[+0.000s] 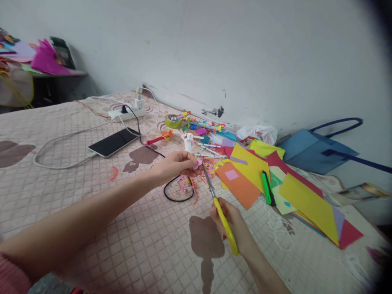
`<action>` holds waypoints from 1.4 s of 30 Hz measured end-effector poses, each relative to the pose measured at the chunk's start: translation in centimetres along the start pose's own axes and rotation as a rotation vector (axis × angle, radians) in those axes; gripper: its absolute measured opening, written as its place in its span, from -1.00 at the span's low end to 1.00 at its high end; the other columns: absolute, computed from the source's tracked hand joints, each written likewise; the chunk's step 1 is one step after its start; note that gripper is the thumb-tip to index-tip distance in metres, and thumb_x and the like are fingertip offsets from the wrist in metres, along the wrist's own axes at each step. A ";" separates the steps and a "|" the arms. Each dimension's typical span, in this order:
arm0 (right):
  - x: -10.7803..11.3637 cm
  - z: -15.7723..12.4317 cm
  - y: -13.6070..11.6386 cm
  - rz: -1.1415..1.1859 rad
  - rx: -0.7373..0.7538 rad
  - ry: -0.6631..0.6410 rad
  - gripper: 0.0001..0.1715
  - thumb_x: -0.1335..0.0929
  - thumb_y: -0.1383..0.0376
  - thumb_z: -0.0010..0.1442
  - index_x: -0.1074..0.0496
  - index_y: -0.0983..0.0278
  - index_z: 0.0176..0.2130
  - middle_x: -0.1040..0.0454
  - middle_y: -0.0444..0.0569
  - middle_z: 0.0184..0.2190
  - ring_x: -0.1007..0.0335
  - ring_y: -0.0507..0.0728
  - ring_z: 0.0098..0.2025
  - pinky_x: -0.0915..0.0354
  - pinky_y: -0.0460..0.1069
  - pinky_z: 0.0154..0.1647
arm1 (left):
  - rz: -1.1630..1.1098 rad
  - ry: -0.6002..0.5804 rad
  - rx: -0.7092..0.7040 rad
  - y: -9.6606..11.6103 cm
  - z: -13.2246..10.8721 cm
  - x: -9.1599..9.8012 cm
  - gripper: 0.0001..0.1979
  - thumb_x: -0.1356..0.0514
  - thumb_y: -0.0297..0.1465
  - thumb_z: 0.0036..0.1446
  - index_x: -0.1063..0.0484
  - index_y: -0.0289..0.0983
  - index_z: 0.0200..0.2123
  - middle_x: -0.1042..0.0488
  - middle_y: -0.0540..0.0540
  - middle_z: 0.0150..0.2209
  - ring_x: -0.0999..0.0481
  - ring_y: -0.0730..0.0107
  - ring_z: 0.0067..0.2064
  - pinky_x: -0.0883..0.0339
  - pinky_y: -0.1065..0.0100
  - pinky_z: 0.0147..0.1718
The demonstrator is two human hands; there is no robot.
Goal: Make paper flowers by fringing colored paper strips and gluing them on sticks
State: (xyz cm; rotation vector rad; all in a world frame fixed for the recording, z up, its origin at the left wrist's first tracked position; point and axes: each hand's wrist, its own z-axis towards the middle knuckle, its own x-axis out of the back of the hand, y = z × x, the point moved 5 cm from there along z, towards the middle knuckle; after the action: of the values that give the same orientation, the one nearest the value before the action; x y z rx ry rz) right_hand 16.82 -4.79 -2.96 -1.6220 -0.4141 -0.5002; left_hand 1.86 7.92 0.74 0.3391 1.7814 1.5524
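In the middle of the view my left hand [179, 165] pinches a small piece of pink paper [197, 164] between thumb and fingers. My right hand [229, 222] is closed around the yellow handles of a pair of scissors [225, 226]. The scissor blades point up and away, with their tips at the edge of the pink paper; whether they are cutting into it I cannot tell. Just behind my left hand stands a white hot glue gun [189, 141]. Colourful paper scraps [185, 183] and a loop of black cable [165, 192] lie below the hands.
On the left, a phone [114, 142] is plugged into a white cable near a power strip [127, 114]. Coloured paper sheets [309, 204], a green marker [268, 188] and white string [278, 222] lie right. Behind are green tape [173, 121] and a blue bag [315, 149].
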 end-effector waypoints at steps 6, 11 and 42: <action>0.0 0.1 -0.1 -0.044 0.044 0.010 -0.64 -0.29 0.06 0.09 -0.14 0.22 -0.51 -0.08 -0.27 -0.66 0.02 -0.08 -0.72 -0.05 -0.17 -0.78 | 0.012 -0.008 0.001 0.4 -0.1 -0.3 -0.82 -0.26 -0.40 0.02 -0.34 -0.37 -0.48 -0.51 -0.09 -0.42 -0.51 0.49 -0.38 -0.39 0.38 -0.28; 0.0 0.0 -0.1 -0.069 0.060 -0.015 -0.70 -0.27 0.11 0.12 -0.14 0.23 -0.49 -0.08 -0.26 -0.63 0.01 -0.08 -0.70 -0.04 -0.18 -0.78 | 0.048 -0.025 0.000 0.8 -0.2 -0.3 -0.84 -0.27 -0.42 0.00 -0.34 -0.37 -0.48 -0.50 -0.08 -0.43 -0.52 0.50 -0.39 -0.38 0.42 -0.33; -0.2 -0.1 -0.4 -0.011 -0.003 -0.155 -0.35 -0.08 -0.28 0.07 -0.13 0.23 -0.45 -0.07 -0.28 -0.70 -0.03 -0.07 -0.74 -0.08 -0.15 -0.75 | 0.245 -0.073 -0.014 1.1 0.1 0.9 -0.82 -0.25 -0.36 0.02 -0.38 -0.36 -0.37 -0.39 0.06 -0.50 -0.33 0.67 -0.52 -0.21 0.54 -0.50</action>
State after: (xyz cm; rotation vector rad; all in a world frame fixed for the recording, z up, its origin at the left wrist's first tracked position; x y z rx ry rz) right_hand 16.42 -4.80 -2.73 -1.6679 -0.5383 -0.3843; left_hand 1.00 8.78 1.49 0.6185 1.7216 1.6967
